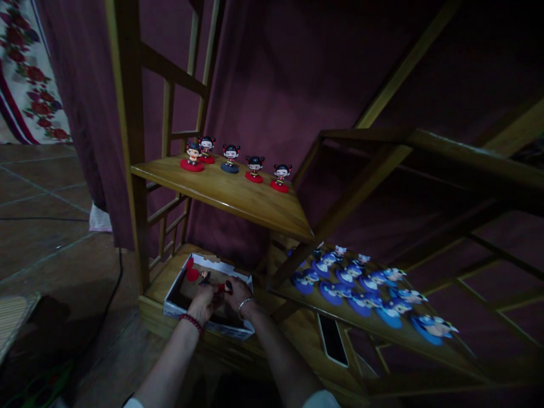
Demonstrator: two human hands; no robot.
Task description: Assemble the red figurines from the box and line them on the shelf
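A shallow open cardboard box (pixel 173 303) stands on the lowest shelf, and both my hands reach into it. My right hand (pixel 238 296) is closed around a small figurine with a dark head (pixel 228 285) and some red on it. Close against it, my left hand (pixel 202 301) has its fingers pressed together by the red part; what they grip is mostly hidden. Beyond the left hand, inside the box, lie another small figurine (pixel 204 276) and red round bases (pixel 192 275).
Several black-haired figurines on round bases, such as one figurine (pixel 230 156), stand on the wooden shelf (pixel 238 195) above. Lower right, another shelf (pixel 293 296) bears several blue-based figurines (pixel 349 273). A phone (pixel 333 340) lies below it. Wooden posts (pixel 130 141) frame the left side.
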